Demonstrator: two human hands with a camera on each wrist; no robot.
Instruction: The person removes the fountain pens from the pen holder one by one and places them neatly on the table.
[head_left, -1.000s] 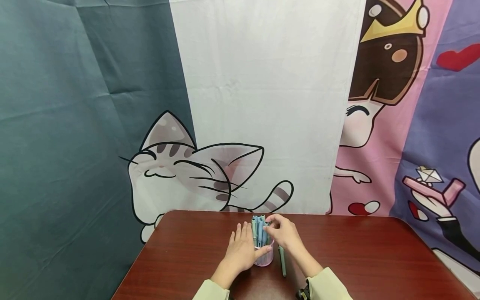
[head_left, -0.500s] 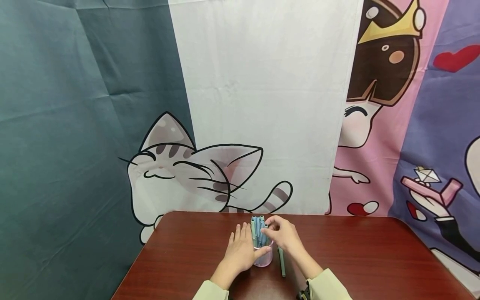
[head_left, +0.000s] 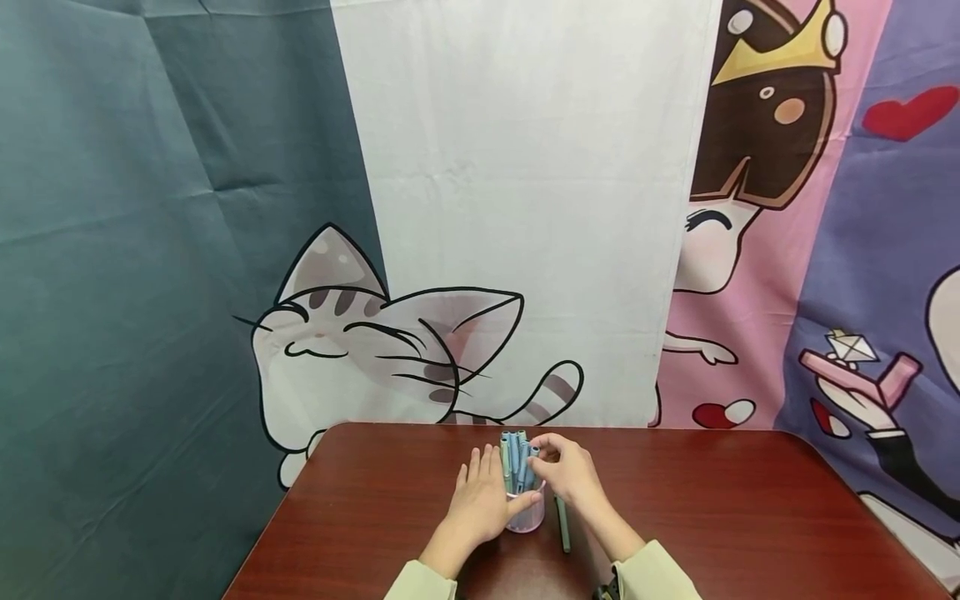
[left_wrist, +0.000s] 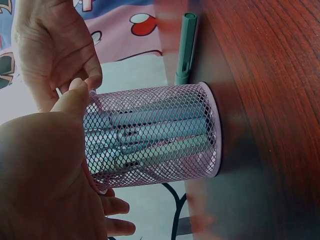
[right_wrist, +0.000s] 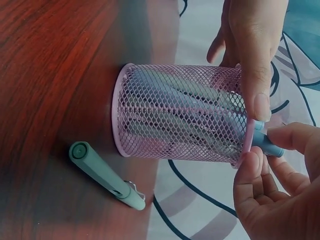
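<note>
A pink mesh pen holder [left_wrist: 160,170] stands upright on the table, filled with several blue and green pens [head_left: 514,462]. My left hand [head_left: 483,504] holds the holder near its top, thumb across the near side of the rim and nearly straight fingers along the other side. At the rim's right side, my right hand [head_left: 572,473] pinches the end of a blue pen [right_wrist: 270,145] between thumb and fingers. The lower part of that pen is inside the mesh. One green capped pen [right_wrist: 102,172] lies on the table to the right of the holder, touched by neither hand.
The dark red wooden table [head_left: 360,517] ends just behind the pen holder. Beyond it hangs a cloth backdrop [head_left: 555,208] with a cartoon cat and other figures. A dark band [head_left: 609,587] shows at the right sleeve.
Both hands keep almost the same place. The blue pens at the holder's top have shifted and lean slightly more. The whole head view has drifted a little.
</note>
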